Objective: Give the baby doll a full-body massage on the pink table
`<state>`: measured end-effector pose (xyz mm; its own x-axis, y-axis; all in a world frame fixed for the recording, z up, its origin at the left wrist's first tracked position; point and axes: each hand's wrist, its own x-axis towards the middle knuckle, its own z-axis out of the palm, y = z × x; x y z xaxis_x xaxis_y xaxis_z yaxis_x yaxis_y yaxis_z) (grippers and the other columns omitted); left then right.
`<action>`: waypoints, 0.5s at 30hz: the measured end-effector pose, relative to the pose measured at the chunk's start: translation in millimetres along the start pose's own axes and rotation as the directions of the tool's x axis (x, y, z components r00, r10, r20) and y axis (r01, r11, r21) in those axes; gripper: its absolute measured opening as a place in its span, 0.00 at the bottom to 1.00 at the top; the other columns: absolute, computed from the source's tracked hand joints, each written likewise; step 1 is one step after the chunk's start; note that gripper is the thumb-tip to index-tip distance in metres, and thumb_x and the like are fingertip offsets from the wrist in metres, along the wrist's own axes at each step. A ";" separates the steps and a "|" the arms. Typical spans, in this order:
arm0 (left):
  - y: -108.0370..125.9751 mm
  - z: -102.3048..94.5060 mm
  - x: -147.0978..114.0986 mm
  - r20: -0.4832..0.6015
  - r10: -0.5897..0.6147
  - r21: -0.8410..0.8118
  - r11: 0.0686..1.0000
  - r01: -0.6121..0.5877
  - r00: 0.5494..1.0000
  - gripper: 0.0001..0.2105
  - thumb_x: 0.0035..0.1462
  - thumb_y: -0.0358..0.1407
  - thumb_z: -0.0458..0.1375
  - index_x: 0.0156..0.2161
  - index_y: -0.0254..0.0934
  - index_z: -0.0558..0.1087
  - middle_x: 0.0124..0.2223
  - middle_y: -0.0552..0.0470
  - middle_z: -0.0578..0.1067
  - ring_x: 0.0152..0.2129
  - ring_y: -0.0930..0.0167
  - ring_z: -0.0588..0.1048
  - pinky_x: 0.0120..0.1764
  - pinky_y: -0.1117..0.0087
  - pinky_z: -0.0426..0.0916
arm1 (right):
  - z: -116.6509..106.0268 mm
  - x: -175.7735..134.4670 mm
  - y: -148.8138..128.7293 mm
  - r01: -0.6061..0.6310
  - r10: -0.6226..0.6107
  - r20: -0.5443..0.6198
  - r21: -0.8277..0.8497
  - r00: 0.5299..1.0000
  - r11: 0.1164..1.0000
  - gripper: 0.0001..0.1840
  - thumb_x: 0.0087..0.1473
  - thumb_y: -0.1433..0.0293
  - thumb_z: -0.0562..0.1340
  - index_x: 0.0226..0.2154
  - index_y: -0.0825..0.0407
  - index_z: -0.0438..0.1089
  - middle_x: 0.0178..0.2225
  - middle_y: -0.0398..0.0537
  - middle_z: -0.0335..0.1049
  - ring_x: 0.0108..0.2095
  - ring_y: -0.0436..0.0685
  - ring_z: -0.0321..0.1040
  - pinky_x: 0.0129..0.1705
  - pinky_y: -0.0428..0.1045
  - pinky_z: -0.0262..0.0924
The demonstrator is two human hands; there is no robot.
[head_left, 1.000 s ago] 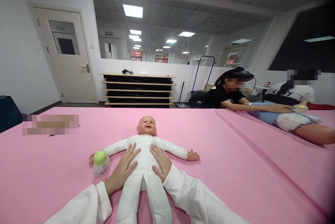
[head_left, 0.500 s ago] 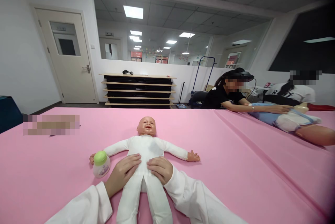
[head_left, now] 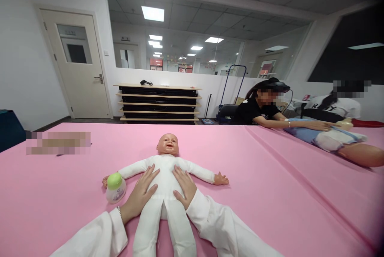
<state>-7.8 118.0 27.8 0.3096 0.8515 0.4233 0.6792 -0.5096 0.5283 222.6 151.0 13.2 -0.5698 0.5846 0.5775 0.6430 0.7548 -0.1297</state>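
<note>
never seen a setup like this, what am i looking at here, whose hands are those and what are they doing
There is no machine here, just one person's bare left hand and right hand. The camera is worn on that person's head and looks forward and down, so you see roughly what they see. A doll in white lies on its back on a pink table. Both hands rest flat on its body, one on each side, fingers spread; neither grips anything. A jar with a green lid stands by one of the doll's hands. At the right is a co-worker in black.
</note>
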 end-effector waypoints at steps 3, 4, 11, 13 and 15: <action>-1.9 1.3 0.5 -0.095 -0.002 0.031 1.000 0.005 0.995 0.21 0.60 0.39 0.47 0.58 0.46 0.57 0.62 0.50 0.56 0.58 0.65 0.55 0.56 0.55 0.57 | 0.0 -1.0 0.6 -0.015 0.013 -0.048 -0.044 0.999 0.999 0.35 0.56 0.55 0.44 0.60 0.58 0.46 0.59 0.61 0.48 0.60 0.63 0.47 0.55 0.62 0.51; -1.3 0.7 0.8 -0.131 0.026 0.046 0.999 -0.020 0.991 0.19 0.60 0.39 0.47 0.57 0.45 0.60 0.59 0.50 0.60 0.57 0.66 0.59 0.55 0.56 0.59 | -1.1 -0.6 0.2 0.006 -0.010 -0.080 -0.048 0.997 0.999 0.33 0.56 0.56 0.45 0.58 0.58 0.50 0.58 0.61 0.52 0.59 0.63 0.50 0.54 0.60 0.53; 7.9 -6.5 -2.0 -0.190 0.418 0.076 0.908 -0.412 0.888 0.11 0.58 0.32 0.51 0.44 0.41 0.73 0.46 0.51 0.75 0.47 0.70 0.71 0.48 0.66 0.69 | -10.5 9.3 -11.0 0.466 -0.398 -0.381 0.104 0.834 0.879 0.12 0.58 0.70 0.51 0.41 0.50 0.66 0.39 0.46 0.74 0.45 0.47 0.67 0.44 0.45 0.60; 9.0 -7.1 -2.8 -0.144 0.452 0.061 0.892 -0.448 0.880 0.12 0.58 0.31 0.51 0.45 0.41 0.72 0.47 0.51 0.74 0.49 0.70 0.69 0.49 0.66 0.68 | -8.4 11.3 -13.2 0.519 -0.442 -0.372 0.139 0.816 0.843 0.11 0.59 0.68 0.51 0.42 0.51 0.66 0.38 0.44 0.74 0.46 0.45 0.66 0.44 0.43 0.59; 9.7 -7.5 -2.8 -0.080 0.455 0.053 0.890 -0.453 0.887 0.14 0.59 0.31 0.50 0.48 0.41 0.70 0.49 0.50 0.72 0.51 0.70 0.67 0.51 0.65 0.66 | -3.6 11.2 -13.2 0.492 -0.420 -0.356 0.138 0.834 0.859 0.12 0.60 0.67 0.50 0.42 0.49 0.66 0.38 0.43 0.74 0.47 0.44 0.65 0.46 0.43 0.57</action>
<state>-7.1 109.7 37.2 0.5306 0.5130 0.6747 0.4996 -0.8324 0.2399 209.6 146.5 24.3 -0.5634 0.0646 0.8237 0.2015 0.9776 0.0611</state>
